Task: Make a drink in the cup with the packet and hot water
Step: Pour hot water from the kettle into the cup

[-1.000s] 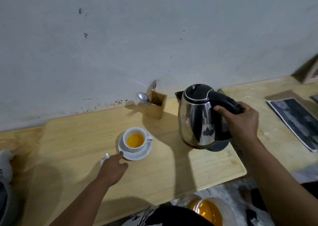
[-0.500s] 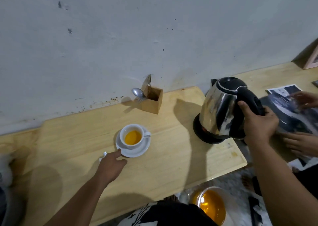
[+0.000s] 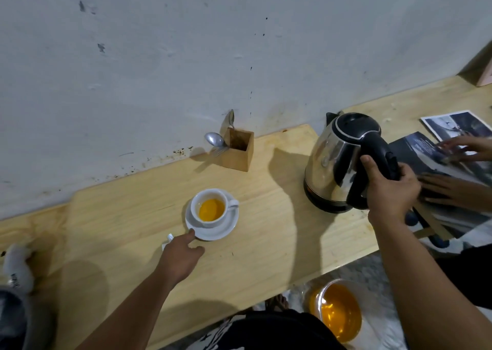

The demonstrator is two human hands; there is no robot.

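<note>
Right hand [image 3: 391, 190] wraps kettle [image 3: 343, 163] handle; cup [image 3: 210, 208] well to its left. Left hand [image 3: 181, 256] nearer, forefinger touching saucer [image 3: 215, 232], holding nothing.

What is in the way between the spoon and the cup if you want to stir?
Nothing visible. The spoon leans by the wooden holder near the wall, and only bare tabletop lies between it and the cup. The left hand touches the saucer on the near side; the right hand grips the kettle, off to the right.
</note>
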